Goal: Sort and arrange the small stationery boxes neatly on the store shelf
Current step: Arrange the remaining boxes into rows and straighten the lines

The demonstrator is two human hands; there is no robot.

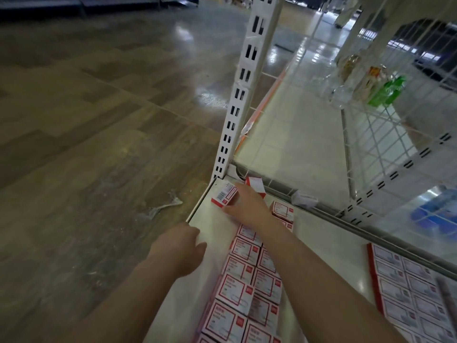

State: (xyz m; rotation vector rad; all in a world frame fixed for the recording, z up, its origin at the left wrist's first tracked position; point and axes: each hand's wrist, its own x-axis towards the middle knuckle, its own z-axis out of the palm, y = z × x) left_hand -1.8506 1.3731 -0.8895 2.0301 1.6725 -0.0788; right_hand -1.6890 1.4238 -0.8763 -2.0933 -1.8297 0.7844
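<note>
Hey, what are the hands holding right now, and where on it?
The right hand grips a small red-and-white box by its near end, at the shelf's far corner. The left hand holds nothing.

Right hand [243,205] grips box [224,195]; left hand [183,246] open.

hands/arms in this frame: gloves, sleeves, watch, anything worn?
Nothing worn that shows. The left hand and the right hand are both bare: no gloves, no rings visible. Both forearms are bare to the bottom frame edge, with no sleeve cuff, watch or wristband in view. No markings or tags on either arm. Anything above the forearms is out of frame.
</note>
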